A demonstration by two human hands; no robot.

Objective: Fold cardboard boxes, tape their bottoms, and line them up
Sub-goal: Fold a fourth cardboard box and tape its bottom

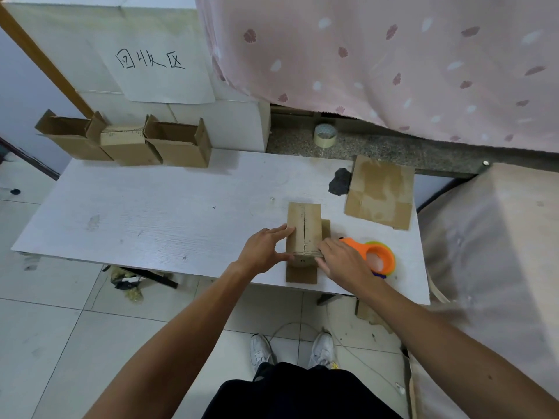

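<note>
Fingers [282,233] of the left hand [266,251] are laid straight against the box [313,228] near the front edge of the surface [151,213]; those of the right hand [341,261] are bent at its corner, grip unclear. The seam [303,225] should be kept closed and flush while taped.
</note>
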